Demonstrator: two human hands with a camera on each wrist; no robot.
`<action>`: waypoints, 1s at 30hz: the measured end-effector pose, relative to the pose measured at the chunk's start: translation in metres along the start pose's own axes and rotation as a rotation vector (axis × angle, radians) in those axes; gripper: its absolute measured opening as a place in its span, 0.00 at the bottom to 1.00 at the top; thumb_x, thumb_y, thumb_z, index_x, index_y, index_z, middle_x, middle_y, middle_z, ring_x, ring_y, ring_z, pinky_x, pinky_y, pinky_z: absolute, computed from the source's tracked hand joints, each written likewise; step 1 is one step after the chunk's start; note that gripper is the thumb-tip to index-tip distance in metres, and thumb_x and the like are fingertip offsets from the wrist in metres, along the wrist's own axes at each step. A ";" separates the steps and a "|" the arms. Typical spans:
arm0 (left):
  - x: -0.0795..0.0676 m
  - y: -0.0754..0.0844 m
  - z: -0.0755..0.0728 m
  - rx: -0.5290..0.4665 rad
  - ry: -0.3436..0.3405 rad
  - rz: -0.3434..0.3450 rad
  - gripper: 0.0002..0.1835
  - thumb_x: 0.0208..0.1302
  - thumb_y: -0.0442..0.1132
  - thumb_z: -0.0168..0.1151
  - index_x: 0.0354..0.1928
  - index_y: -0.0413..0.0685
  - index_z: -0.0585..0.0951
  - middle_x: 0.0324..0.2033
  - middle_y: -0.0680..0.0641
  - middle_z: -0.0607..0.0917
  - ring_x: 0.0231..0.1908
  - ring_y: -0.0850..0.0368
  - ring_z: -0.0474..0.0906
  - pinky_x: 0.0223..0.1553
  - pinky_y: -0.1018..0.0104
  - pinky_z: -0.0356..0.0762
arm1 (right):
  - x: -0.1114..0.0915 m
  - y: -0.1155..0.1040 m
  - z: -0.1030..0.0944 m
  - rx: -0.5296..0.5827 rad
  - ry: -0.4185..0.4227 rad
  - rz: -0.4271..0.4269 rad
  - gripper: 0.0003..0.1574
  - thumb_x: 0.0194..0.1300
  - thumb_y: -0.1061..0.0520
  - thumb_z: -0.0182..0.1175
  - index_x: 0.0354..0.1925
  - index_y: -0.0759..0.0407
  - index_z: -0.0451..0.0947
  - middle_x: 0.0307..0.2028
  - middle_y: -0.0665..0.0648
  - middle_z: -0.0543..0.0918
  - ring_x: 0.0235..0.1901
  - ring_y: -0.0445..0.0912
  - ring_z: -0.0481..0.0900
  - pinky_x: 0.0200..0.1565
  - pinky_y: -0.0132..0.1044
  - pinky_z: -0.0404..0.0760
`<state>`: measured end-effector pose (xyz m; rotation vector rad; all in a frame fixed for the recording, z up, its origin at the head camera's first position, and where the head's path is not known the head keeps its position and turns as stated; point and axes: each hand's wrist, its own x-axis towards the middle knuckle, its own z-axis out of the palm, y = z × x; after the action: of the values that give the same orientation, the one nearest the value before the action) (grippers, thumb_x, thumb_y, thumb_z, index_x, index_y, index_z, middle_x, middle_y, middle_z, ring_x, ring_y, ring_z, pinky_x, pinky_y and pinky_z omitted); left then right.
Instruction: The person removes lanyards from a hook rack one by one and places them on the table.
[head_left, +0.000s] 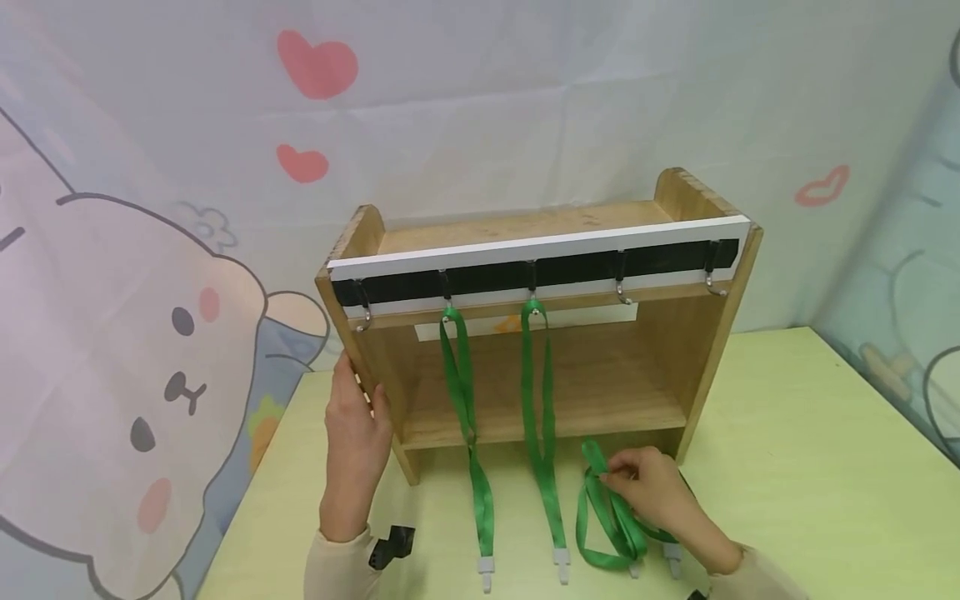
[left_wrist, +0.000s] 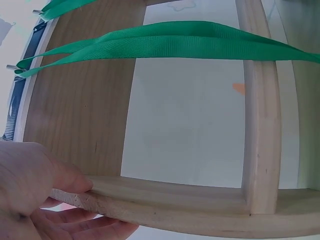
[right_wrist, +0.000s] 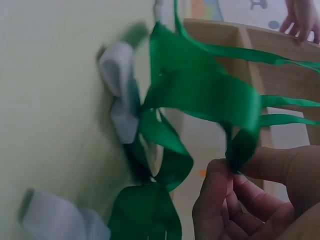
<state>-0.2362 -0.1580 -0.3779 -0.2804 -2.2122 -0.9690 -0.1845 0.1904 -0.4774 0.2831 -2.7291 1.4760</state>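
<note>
- On the table (head_left: 810,417), before the backdrop (head_left: 480,133): shelf (head_left: 600,379)
- Along its upper front: five hooks (head_left: 621,289)
- On second and third hooks from left: one hanging lanyard (head_left: 483,504) each
- On the shelf's left side: left hand (head_left: 358,429)
- Before shelf's right half: loose lanyards (head_left: 626,537), partly in right hand (head_left: 658,493)

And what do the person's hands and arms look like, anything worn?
The left hand and right hand are gloveless. Cream sleeves reach the wrists. An angular black piece sits at the left sleeve; a black sliver shows by the right.
</note>
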 end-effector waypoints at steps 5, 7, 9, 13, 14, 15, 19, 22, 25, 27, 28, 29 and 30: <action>-0.001 0.000 -0.001 -0.001 -0.002 -0.005 0.30 0.67 0.19 0.56 0.69 0.26 0.60 0.56 0.26 0.73 0.56 0.28 0.76 0.42 0.38 0.82 | 0.005 0.007 0.008 -0.108 0.021 -0.049 0.04 0.63 0.65 0.67 0.35 0.67 0.85 0.24 0.49 0.82 0.20 0.39 0.75 0.23 0.31 0.76; 0.000 0.001 -0.001 -0.003 -0.005 -0.010 0.30 0.66 0.19 0.56 0.69 0.27 0.60 0.57 0.26 0.73 0.57 0.28 0.76 0.43 0.38 0.82 | 0.006 0.009 0.010 -0.126 0.031 -0.052 0.03 0.62 0.66 0.68 0.34 0.67 0.85 0.24 0.49 0.82 0.20 0.39 0.76 0.23 0.31 0.78; 0.000 0.002 -0.001 -0.002 -0.008 -0.014 0.30 0.66 0.19 0.56 0.69 0.27 0.60 0.57 0.26 0.73 0.57 0.28 0.75 0.44 0.38 0.82 | 0.007 0.011 0.012 -0.135 0.038 -0.058 0.02 0.61 0.67 0.68 0.34 0.68 0.85 0.23 0.50 0.82 0.20 0.39 0.77 0.23 0.30 0.78; 0.000 0.003 -0.001 0.002 -0.011 -0.007 0.30 0.67 0.19 0.57 0.69 0.26 0.60 0.57 0.25 0.72 0.57 0.28 0.75 0.45 0.38 0.81 | 0.009 0.013 0.013 -0.155 0.040 -0.075 0.02 0.60 0.67 0.68 0.33 0.68 0.84 0.22 0.50 0.82 0.18 0.38 0.76 0.21 0.30 0.77; 0.000 0.003 -0.002 0.003 -0.010 -0.005 0.30 0.67 0.19 0.57 0.69 0.25 0.60 0.57 0.25 0.73 0.57 0.28 0.75 0.45 0.38 0.81 | 0.010 0.014 0.013 -0.161 0.041 -0.078 0.02 0.60 0.67 0.68 0.33 0.68 0.85 0.22 0.50 0.82 0.18 0.37 0.76 0.21 0.30 0.77; 0.000 0.002 -0.002 0.002 -0.010 -0.003 0.30 0.67 0.19 0.57 0.69 0.25 0.60 0.57 0.25 0.73 0.57 0.28 0.75 0.45 0.38 0.82 | 0.010 0.014 0.013 -0.168 0.040 -0.080 0.02 0.60 0.67 0.68 0.33 0.68 0.85 0.22 0.50 0.83 0.18 0.37 0.76 0.21 0.29 0.77; 0.000 0.004 -0.002 0.004 -0.009 0.003 0.30 0.66 0.19 0.57 0.68 0.25 0.60 0.56 0.26 0.73 0.57 0.29 0.75 0.45 0.38 0.81 | 0.009 0.013 0.012 -0.192 0.046 -0.075 0.05 0.61 0.65 0.70 0.33 0.68 0.85 0.23 0.50 0.84 0.19 0.38 0.78 0.22 0.30 0.79; 0.001 0.004 -0.001 0.006 -0.006 0.008 0.30 0.66 0.19 0.57 0.68 0.25 0.60 0.56 0.26 0.73 0.58 0.29 0.75 0.47 0.37 0.81 | 0.009 0.011 0.010 -0.204 0.045 -0.041 0.06 0.62 0.62 0.70 0.32 0.66 0.86 0.23 0.50 0.84 0.21 0.39 0.79 0.23 0.32 0.79; 0.001 0.003 -0.001 0.006 -0.006 0.011 0.30 0.66 0.19 0.57 0.69 0.25 0.60 0.57 0.26 0.73 0.58 0.29 0.75 0.47 0.37 0.80 | 0.009 0.009 0.008 -0.207 0.038 0.000 0.05 0.62 0.61 0.69 0.31 0.63 0.86 0.24 0.49 0.83 0.21 0.40 0.79 0.24 0.34 0.79; 0.001 0.003 -0.001 0.005 -0.006 0.009 0.30 0.66 0.19 0.57 0.69 0.25 0.60 0.57 0.26 0.73 0.58 0.29 0.75 0.47 0.37 0.80 | 0.010 0.009 0.007 -0.213 0.039 0.013 0.05 0.63 0.61 0.69 0.32 0.62 0.86 0.24 0.48 0.83 0.22 0.40 0.78 0.24 0.35 0.79; 0.001 0.003 -0.001 0.005 -0.007 0.007 0.30 0.66 0.19 0.57 0.69 0.25 0.60 0.57 0.26 0.73 0.58 0.29 0.75 0.47 0.37 0.81 | 0.010 0.009 0.006 -0.217 0.038 0.016 0.04 0.63 0.61 0.68 0.32 0.62 0.86 0.24 0.48 0.83 0.22 0.40 0.78 0.24 0.35 0.79; 0.000 0.002 -0.001 0.006 -0.007 0.005 0.30 0.66 0.19 0.57 0.69 0.25 0.60 0.57 0.26 0.73 0.58 0.29 0.75 0.47 0.37 0.81 | 0.010 0.008 0.006 -0.218 0.038 0.017 0.04 0.63 0.62 0.68 0.32 0.62 0.86 0.24 0.48 0.83 0.22 0.40 0.78 0.25 0.35 0.80; 0.000 0.002 -0.001 0.006 -0.007 0.003 0.30 0.66 0.19 0.57 0.69 0.25 0.60 0.57 0.26 0.73 0.58 0.29 0.75 0.46 0.37 0.81 | 0.010 0.008 0.005 -0.223 0.041 0.016 0.04 0.64 0.62 0.67 0.32 0.62 0.86 0.24 0.48 0.83 0.22 0.40 0.78 0.25 0.35 0.79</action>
<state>-0.2347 -0.1576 -0.3758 -0.2845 -2.2205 -0.9605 -0.1953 0.1890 -0.4855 0.2206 -2.8343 1.1515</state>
